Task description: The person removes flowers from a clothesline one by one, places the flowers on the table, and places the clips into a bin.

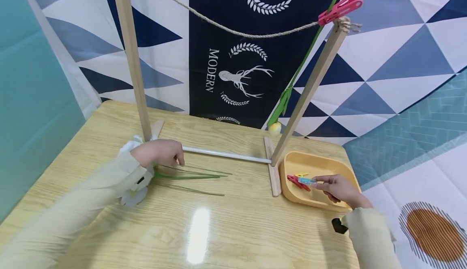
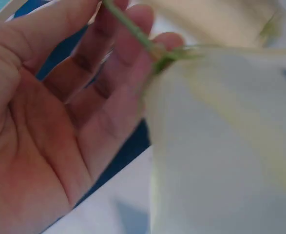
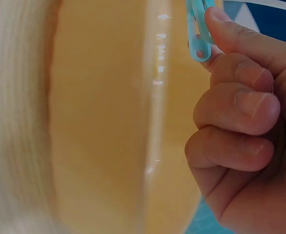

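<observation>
My left hand [image 1: 160,152] is over the white flowers [image 1: 133,197] at the left post's foot. In the left wrist view it pinches a green stem [image 2: 128,23] between thumb and fingers, just by a large white bloom [image 2: 225,141]. Several stems [image 1: 197,176] lie to the right on the table. Over the yellow-orange basin [image 1: 317,157], my right hand [image 1: 337,188] pinches a light blue clothespin [image 3: 200,34] between thumb and index finger, the other fingers curled. Below it in the basin are red clothespins [image 1: 297,182] and a yellow clothespin [image 1: 301,175].
A rope [image 1: 251,36] hangs between two wooden posts [image 1: 313,86]. From its right end a yellow tulip [image 1: 275,128] hangs upside down, held by a pink clothespin [image 1: 339,9]. A white rod [image 1: 226,153] joins the posts low above the wooden table [image 1: 237,228]. Patterned cloth hangs behind.
</observation>
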A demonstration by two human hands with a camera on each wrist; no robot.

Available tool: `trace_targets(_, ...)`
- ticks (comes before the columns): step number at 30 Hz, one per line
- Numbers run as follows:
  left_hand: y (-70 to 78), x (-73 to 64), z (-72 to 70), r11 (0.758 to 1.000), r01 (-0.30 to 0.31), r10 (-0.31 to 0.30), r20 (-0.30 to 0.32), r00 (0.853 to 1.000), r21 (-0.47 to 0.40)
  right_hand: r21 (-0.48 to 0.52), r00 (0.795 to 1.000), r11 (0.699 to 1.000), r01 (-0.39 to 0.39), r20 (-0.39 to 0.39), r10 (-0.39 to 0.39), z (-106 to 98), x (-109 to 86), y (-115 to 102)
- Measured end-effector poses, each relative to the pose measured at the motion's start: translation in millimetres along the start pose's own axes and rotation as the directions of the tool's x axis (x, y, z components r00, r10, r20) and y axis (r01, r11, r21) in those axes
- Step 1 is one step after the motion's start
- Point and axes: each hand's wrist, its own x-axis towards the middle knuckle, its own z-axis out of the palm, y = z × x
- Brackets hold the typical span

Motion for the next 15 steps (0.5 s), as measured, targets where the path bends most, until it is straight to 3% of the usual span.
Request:
trace_targets(5, -15.4, 20.3, 27.5, 0.998, 0.025, -0.028, -0.059, 0.998, -0.054, 0.037, 0.999, 0.999, -0.027, 0.021, 0.026, 7, 5.6, 8)
trace_targets(8, -20.0, 29.7, 40.5, 0.999, 0.041, -0.043, -0.085, 0.995, -0.024, 0.039, 0.999, 0.999, -0.028, 0.03, 0.027, 13, 8.4, 12)
trace_targets(15, -22.0, 36.0, 55.2, 0.996, 0.052, -0.058, -0.089, 0.994, -0.067, -0.034, 1.0, 0.999, -0.008, -0.019, 0.007, 22, 15.4, 12)
